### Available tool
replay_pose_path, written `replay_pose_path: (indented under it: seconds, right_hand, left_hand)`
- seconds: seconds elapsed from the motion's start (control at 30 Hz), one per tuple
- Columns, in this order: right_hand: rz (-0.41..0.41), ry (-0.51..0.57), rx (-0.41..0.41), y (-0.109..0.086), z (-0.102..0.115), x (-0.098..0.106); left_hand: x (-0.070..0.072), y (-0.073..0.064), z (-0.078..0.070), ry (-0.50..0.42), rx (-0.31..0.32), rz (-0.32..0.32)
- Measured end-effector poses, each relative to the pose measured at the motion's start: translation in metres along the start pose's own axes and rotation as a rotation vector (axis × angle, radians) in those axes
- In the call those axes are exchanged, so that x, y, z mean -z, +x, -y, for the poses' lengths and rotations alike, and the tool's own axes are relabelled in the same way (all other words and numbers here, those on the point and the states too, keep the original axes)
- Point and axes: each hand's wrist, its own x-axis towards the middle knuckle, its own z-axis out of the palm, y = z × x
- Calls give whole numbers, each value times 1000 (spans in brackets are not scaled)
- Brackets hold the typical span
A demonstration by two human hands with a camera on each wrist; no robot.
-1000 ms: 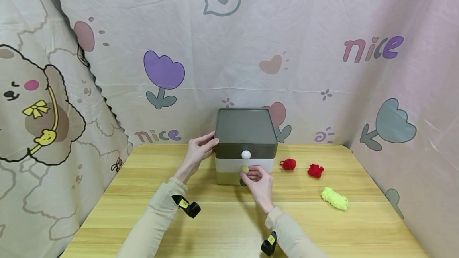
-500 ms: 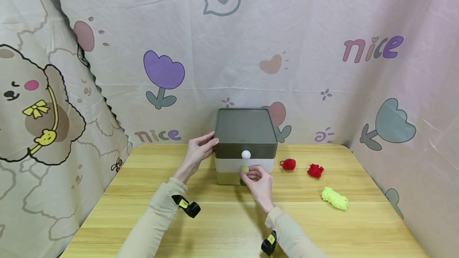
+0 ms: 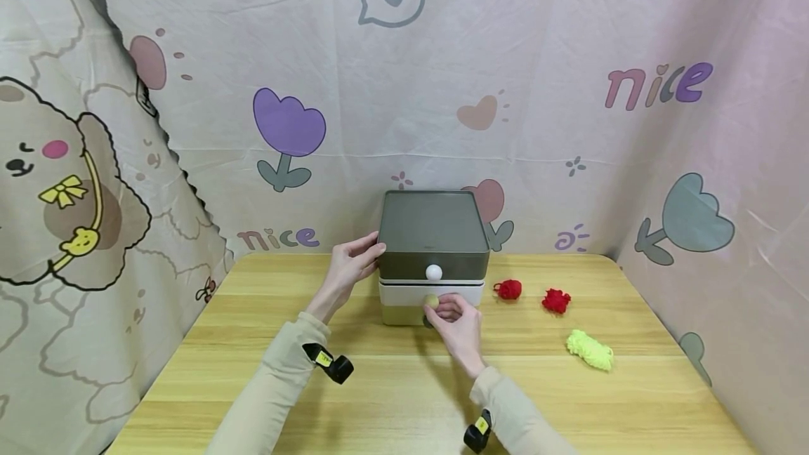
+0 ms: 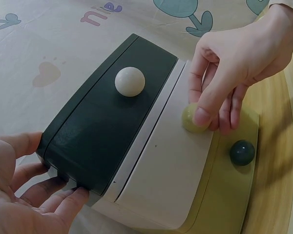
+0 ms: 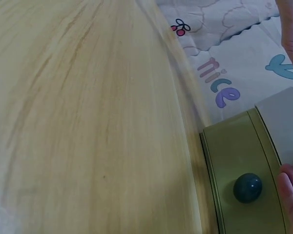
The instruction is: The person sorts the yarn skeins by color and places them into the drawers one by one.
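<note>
A small three-tier drawer box (image 3: 434, 220) stands at the table's back. Its top tier is dark green with a white knob (image 4: 130, 82), the middle one white, the bottom one olive with a dark green knob (image 5: 247, 188). My right hand (image 3: 459, 328) pinches the yellow-green knob (image 4: 194, 117) of the white middle drawer (image 4: 161, 165). That drawer sits slightly pulled out, a narrow gap showing along its upper edge. My left hand (image 4: 31, 187) presses the box's left side near the top, fingers spread along the side and thumb at the upper corner.
Right of the box lie two red yarn bundles, one (image 3: 508, 290) near it and another (image 3: 556, 301) farther right. A neon yellow yarn bundle (image 3: 590, 350) lies nearer the front right. Behind the wooden table (image 3: 379, 399) hangs a patterned cloth (image 3: 404, 90).
The white middle drawer has come forward a little, with a thin gap now visible above its front. My right hand has moved slightly with its knob; the left hand stays put.
</note>
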Motion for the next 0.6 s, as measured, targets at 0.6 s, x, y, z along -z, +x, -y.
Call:
replay_pose_path:
  seconds: [0.6]
  right_hand:
    - [26,-48,44,-8,-27,10]
  left_hand:
    - [-1,1,0,-11,11,-16]
